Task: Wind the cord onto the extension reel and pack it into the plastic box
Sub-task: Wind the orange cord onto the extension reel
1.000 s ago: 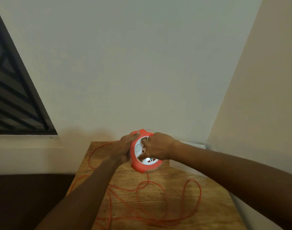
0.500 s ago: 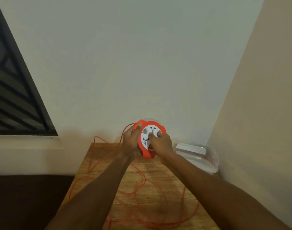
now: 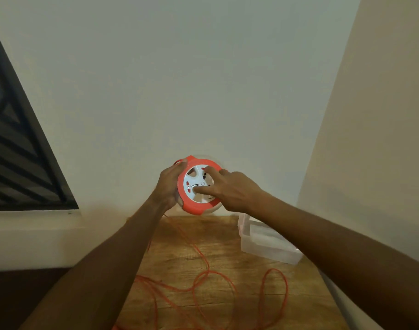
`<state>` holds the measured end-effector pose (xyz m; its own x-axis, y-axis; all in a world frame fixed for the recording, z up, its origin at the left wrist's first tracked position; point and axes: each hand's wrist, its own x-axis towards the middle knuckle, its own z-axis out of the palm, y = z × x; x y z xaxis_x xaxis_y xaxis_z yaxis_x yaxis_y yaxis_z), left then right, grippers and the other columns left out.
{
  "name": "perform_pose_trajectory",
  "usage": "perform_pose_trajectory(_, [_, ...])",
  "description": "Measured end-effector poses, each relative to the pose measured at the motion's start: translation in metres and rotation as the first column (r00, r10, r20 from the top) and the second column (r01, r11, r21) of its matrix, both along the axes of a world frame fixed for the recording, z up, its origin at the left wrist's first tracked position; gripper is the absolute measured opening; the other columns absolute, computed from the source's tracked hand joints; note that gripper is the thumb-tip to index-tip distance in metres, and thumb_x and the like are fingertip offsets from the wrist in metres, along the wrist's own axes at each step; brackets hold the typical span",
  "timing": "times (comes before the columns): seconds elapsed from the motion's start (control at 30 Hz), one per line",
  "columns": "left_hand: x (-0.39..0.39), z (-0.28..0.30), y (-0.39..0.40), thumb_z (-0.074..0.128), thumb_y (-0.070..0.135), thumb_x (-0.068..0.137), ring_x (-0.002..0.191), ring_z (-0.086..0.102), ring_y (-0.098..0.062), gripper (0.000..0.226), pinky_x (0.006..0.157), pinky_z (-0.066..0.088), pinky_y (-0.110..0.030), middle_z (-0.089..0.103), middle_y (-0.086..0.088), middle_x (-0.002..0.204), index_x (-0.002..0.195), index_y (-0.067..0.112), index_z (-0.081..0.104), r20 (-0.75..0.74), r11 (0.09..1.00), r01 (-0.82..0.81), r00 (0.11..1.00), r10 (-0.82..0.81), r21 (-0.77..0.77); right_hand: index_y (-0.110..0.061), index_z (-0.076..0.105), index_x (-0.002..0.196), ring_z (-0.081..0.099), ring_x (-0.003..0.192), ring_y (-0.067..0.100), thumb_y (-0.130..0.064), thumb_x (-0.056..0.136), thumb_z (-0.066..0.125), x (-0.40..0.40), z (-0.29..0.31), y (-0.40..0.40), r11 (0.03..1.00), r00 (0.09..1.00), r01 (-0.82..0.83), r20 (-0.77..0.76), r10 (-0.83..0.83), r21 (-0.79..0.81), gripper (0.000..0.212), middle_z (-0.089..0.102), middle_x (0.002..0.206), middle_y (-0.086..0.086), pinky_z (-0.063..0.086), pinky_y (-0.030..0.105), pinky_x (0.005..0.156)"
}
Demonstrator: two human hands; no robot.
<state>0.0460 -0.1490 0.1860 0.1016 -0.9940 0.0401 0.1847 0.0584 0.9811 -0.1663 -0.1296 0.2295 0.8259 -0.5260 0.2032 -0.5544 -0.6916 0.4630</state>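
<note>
An orange extension reel [image 3: 191,206] with a white socket face is held up in front of the wall, above the table's far edge. My left hand [image 3: 168,184] grips the reel's left rim from behind. My right hand [image 3: 230,189] lies on the white face, its thumb and fingers pressing into the disc. The orange cord [image 3: 203,277] trails down from the reel and lies in loose loops across the wooden table [image 3: 227,256]. A clear plastic box [image 3: 265,244] stands at the table's far right, partly hidden behind my right forearm.
The table sits in a corner, with a pale wall behind it and another close on the right. A dark louvred window [image 3: 18,163] and its white sill are at the left. Dark floor lies left of the table.
The reel has risen and turned so its white face shows more fully. My right hand has shifted across the face, and the cord loops on the table have shifted.
</note>
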Motion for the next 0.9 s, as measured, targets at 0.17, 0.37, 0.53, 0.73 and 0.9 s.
perform_pose_trajectory(0.17, [-0.002, 0.019, -0.002, 0.056, 0.041, 0.104, 0.103, 0.073, -0.036, 0.03, 0.097, 0.059, -0.054, 0.074, -0.015, 0.123, 0.123, 0.021, 0.068, 0.016, 0.998, 0.045, 0.999, -0.046, 0.037, -0.039, 0.034, 0.146, 0.053, 0.122, 0.035, -0.021, 0.085, 0.076, 0.003, 0.037, -0.004, 0.98, 0.938, -0.188, -0.308, 0.162, -0.057, 0.076, 0.026, 0.156, 0.012, 0.058, 0.039, 0.075])
perform_pose_trajectory(0.37, [-0.007, 0.022, 0.0, 0.055, 0.038, 0.106, 0.1, 0.073, -0.035, 0.037, 0.09, 0.06, -0.048, 0.074, -0.015, 0.123, 0.132, 0.015, 0.064, 0.001, 0.994, 0.098, 0.995, -0.098, 0.052, -0.038, 0.033, 0.149, 0.054, 0.123, 0.037, -0.032, 0.088, 0.074, 0.004, 0.053, 0.002, 0.979, 0.885, -0.171, -0.454, 0.105, -0.108, 0.073, 0.031, 0.155, 0.013, 0.057, 0.042, 0.083])
perform_pose_trajectory(0.53, [-0.014, 0.015, 0.005, 0.054, 0.039, 0.106, 0.088, 0.075, -0.029, 0.041, 0.076, 0.065, -0.04, 0.075, -0.013, 0.115, 0.134, 0.01, 0.064, 0.028, 0.986, 0.144, 0.989, -0.146, 0.085, -0.037, 0.039, 0.147, 0.06, 0.117, 0.032, -0.037, 0.087, 0.074, 0.013, 0.037, 0.01, 0.975, 0.85, -0.189, -0.517, 0.101, -0.12, 0.069, 0.046, 0.146, 0.013, 0.057, 0.043, 0.084])
perform_pose_trajectory(0.73, [-0.015, 0.007, 0.008, 0.051, 0.037, 0.107, 0.089, 0.075, -0.029, 0.041, 0.075, 0.066, -0.039, 0.076, -0.011, 0.11, 0.133, 0.008, 0.063, 0.007, 0.977, 0.186, 0.982, -0.188, 0.107, -0.032, 0.042, 0.146, 0.063, 0.115, 0.031, -0.041, 0.083, 0.077, 0.011, 0.024, 0.001, 0.957, 0.876, -0.253, -0.454, 0.166, -0.139, 0.073, 0.06, 0.135, 0.011, 0.056, 0.044, 0.087])
perform_pose_trajectory(0.9, [-0.031, 0.009, 0.009, 0.058, 0.039, 0.103, 0.12, 0.067, -0.042, 0.051, 0.104, 0.055, -0.057, 0.068, -0.02, 0.136, 0.143, 0.008, 0.059, -0.305, 0.999, 0.023, 0.952, -0.031, -0.028, -0.035, 0.046, 0.143, 0.067, 0.107, 0.028, -0.059, 0.084, 0.06, 0.01, 0.015, 0.0, 0.983, 0.903, 0.167, 0.387, -0.185, 0.08, 0.066, 0.068, 0.126, 0.001, 0.055, 0.038, 0.084])
